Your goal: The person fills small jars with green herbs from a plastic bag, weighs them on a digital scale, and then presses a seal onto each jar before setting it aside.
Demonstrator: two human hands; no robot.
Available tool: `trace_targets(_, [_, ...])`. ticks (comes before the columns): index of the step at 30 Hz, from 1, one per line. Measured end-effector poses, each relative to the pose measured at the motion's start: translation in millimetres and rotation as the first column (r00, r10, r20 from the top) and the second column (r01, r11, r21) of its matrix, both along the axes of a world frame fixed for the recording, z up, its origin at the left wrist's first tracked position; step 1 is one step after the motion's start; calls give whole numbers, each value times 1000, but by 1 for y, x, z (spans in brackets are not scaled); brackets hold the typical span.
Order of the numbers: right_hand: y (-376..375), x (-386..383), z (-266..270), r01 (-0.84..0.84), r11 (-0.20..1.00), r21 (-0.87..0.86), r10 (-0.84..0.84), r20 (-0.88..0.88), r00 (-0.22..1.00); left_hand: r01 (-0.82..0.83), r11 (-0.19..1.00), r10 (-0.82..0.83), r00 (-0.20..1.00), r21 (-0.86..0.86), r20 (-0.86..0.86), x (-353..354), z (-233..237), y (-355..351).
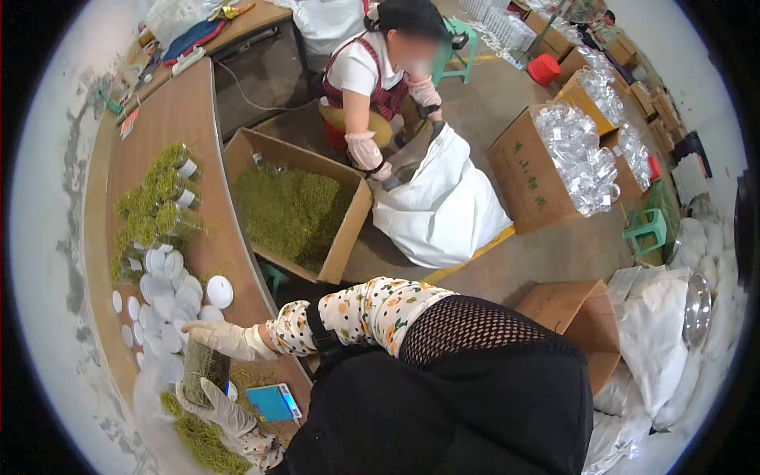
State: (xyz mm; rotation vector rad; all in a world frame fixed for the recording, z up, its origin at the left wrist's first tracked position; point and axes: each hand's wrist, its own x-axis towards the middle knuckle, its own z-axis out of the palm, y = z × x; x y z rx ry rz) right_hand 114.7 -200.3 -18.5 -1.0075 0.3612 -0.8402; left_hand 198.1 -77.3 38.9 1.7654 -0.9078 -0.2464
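A clear jar [206, 366] with green dried moss inside is between my two gloved hands above the table. My right hand [237, 342] in a whitish glove closes over its upper end. My left hand [219, 408], gloved too, wraps the lower end. White round lids [170, 305] lie in a heap just beyond the jar. Loose moss [202, 439] is piled beside my left hand. Close to my wrists sits a blue digital scale [271, 402]. Several moss-filled jars [176, 194] stand along the table past the lids.
The brown table [198, 111] runs along the left. A cardboard box of moss [348, 237] stands on the floor beside it. A crouching co-worker [368, 79] reaches into a white sack [451, 210]. Boxes of clear jars [546, 174] and a green stool [647, 231] are at the right.
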Motion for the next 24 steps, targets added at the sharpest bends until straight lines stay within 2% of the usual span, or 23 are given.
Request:
trace_targets(1, [-9,4,8,48,995,-82,-53,-57,997,15,1000,-15,999,-16,-44,0,-3,-2])
trace_targets(3, [-9,-11,10,78,973,-218,-111,-144,983,56,994,-85,926,-90,-368,6,-8,-6])
trace_targets(4, [-9,-34,36,76,942,-328,-163,-248,955,64,990,-120,850,-127,-513,12,-15,-5])
trace_targets(5, [-7,-48,55,56,904,-424,-217,-340,915,108,965,-243,714,-239,-657,33,-40,-2])
trace_targets(6, [-9,-55,68,23,859,-512,-272,-418,867,59,971,-211,676,-233,-706,24,-30,-3])
trace_targets(8, [-16,-60,84,60,832,-551,-312,-376,872,-37,980,-136,599,-196,-789,-12,1,-18])
trace_targets(9, [-16,-61,87,81,822,-563,-331,-357,873,-58,978,-123,607,-198,-785,-1,-9,-24])
trace_targets(12, [-20,-61,85,301,537,-788,-524,-31,851,-5,996,-61,664,-86,-745,0,-13,-28])
trace_targets(13, [-21,-69,87,307,366,-879,-488,100,867,2,997,-59,666,-77,-743,-5,-13,-29])
trace_targets(16, [-20,-93,94,146,161,-976,-200,112,973,30,998,-68,630,-64,-774,-17,-5,-31])
trace_targets(17, [-23,-101,96,229,68,-971,-44,226,973,42,998,-69,619,-56,-783,-21,-3,-33])
trace_targets(20, [-24,-112,93,328,-26,-944,71,326,943,89,996,-65,566,-17,-822,-34,-1,-41])
trace_targets(21, [-31,-112,89,317,-83,-945,32,316,948,114,993,-63,547,0,-835,-38,0,-47])
trace_targets(24, [-52,-109,62,162,309,-937,-397,28,918,169,984,-43,493,47,-869,-47,2,-66])
